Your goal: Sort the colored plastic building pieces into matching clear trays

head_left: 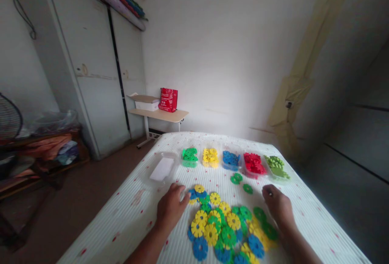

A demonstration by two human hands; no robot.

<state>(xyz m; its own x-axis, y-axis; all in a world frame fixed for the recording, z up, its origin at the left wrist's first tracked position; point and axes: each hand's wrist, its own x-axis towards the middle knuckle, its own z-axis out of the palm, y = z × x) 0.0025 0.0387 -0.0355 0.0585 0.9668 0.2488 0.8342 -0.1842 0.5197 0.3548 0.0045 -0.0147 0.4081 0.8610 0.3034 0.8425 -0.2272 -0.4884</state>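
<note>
My left hand [172, 207] rests at the left of a loose pile of flower-shaped plastic discs, thumb and fingers apart, holding nothing I can see. Closest to it are a yellow disc [199, 188] and a blue disc [192, 194]. My right hand [278, 206] is over the right side of the table, its fingers curled in; whether something small is inside is hidden. Two green discs [236, 178] and a single green disc [248, 189] lie apart from the pile, left of my right hand. The pile mixes yellow [210, 235], green [228, 236] and blue discs [200, 248].
Along the table's far side stand clear tubs with green [190, 157], yellow [210, 157], blue [231, 160], red [254, 163] and light green pieces [277, 166]. A clear tray [154, 179] holds a white sheet. Behind, a small desk [165, 114] carries a red bag [168, 100].
</note>
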